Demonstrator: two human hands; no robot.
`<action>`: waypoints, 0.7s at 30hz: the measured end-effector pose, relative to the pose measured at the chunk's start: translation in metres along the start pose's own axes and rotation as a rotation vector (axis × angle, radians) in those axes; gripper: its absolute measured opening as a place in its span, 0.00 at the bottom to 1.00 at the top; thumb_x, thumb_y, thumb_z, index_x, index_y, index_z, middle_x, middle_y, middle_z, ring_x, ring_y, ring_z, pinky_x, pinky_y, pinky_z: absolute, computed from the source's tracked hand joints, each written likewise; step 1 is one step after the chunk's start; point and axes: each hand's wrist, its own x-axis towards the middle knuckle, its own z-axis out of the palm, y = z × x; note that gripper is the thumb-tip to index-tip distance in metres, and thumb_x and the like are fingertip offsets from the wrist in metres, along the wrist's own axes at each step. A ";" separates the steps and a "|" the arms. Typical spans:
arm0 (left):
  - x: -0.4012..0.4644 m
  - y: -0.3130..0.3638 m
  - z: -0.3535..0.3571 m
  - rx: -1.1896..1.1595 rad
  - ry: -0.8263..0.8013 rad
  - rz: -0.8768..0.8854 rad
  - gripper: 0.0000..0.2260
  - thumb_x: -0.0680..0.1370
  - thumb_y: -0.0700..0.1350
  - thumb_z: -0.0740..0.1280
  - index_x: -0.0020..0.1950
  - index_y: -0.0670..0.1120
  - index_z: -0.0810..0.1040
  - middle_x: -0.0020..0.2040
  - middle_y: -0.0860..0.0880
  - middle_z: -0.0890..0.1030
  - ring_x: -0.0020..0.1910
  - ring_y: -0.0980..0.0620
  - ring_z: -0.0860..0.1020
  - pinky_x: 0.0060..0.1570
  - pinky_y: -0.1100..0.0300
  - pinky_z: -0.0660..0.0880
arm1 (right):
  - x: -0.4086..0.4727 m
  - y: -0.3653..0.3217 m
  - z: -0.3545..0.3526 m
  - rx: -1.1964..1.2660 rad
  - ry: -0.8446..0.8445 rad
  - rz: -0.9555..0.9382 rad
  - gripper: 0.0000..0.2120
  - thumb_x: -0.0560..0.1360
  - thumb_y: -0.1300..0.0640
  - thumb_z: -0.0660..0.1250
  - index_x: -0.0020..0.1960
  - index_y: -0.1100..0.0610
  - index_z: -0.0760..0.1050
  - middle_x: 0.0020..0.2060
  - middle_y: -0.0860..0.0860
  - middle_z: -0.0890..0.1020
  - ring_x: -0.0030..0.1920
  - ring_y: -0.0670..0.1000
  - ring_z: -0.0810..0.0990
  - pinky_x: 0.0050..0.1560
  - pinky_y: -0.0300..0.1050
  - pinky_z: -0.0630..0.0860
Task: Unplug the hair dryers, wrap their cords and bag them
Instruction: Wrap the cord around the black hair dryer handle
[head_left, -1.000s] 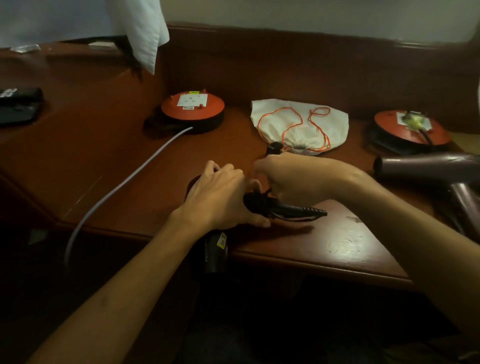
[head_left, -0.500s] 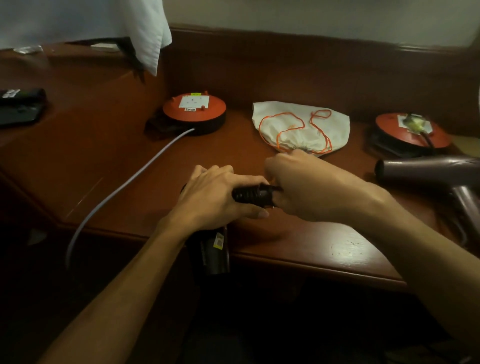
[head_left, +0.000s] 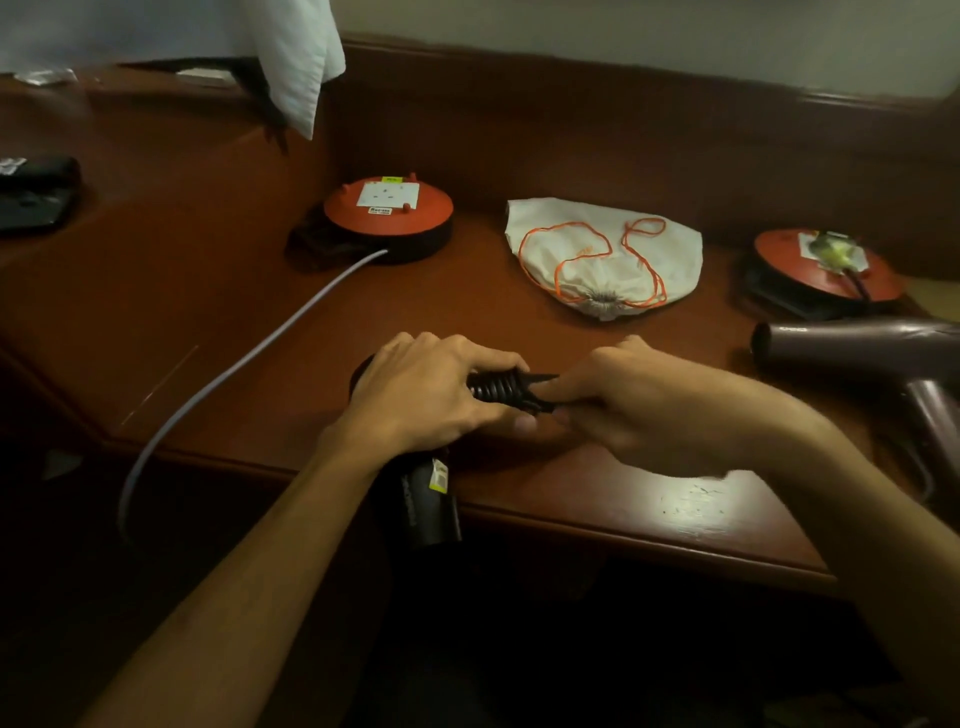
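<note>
At the near edge of the reddish-brown wooden bench (head_left: 218, 291) a person works on a black plastic hair dryer (head_left: 428, 501). Its barrel hangs over the bench edge towards the floor, probably so that the handle lies flat on the wood and stays steady for winding. The left hand (head_left: 423, 395) covers the dryer body, its grip curled round it and pressing it down. The right hand (head_left: 618, 402) pinches the loose end of the black cord (head_left: 498, 387), which already sits in tight coils round the handle between the two hands. I think the wrapping is nearly finished and this hand is tucking the end so that the coils do not open.

Far behind the hands lies a white cloth drawstring bag with an orange string (head_left: 605, 260), closed and full, so one dryer may be inside already; I cannot see into it. On the right a second, brownish-purple hair dryer (head_left: 862, 353) lies on the bench with its nozzle to the left. A dark cable is plugged into the round red extension reel at the far right (head_left: 826, 267); it seems to belong to this dryer. The round red extension reel at the far left (head_left: 387, 213) has a free socket, and its grey cable (head_left: 249, 358) runs off the bench edge.
</note>
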 end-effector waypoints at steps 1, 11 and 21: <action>0.000 -0.004 -0.002 -0.029 0.000 -0.012 0.22 0.66 0.73 0.72 0.59 0.73 0.78 0.35 0.62 0.79 0.42 0.59 0.77 0.48 0.55 0.67 | -0.002 0.004 0.007 0.088 0.050 -0.028 0.10 0.83 0.53 0.60 0.56 0.48 0.80 0.33 0.49 0.77 0.32 0.51 0.71 0.34 0.37 0.66; -0.011 -0.015 -0.013 -0.229 -0.004 -0.057 0.24 0.62 0.68 0.78 0.57 0.72 0.81 0.49 0.65 0.85 0.53 0.63 0.80 0.58 0.59 0.75 | -0.013 0.016 0.079 0.278 0.495 -0.224 0.17 0.80 0.62 0.68 0.68 0.57 0.78 0.37 0.48 0.78 0.35 0.46 0.75 0.37 0.40 0.71; -0.016 -0.014 -0.010 -0.367 0.040 -0.037 0.20 0.66 0.61 0.81 0.55 0.70 0.83 0.49 0.61 0.85 0.52 0.60 0.82 0.60 0.48 0.78 | -0.007 0.034 0.085 0.204 0.301 0.009 0.14 0.80 0.47 0.62 0.63 0.43 0.79 0.50 0.41 0.85 0.50 0.49 0.83 0.45 0.51 0.80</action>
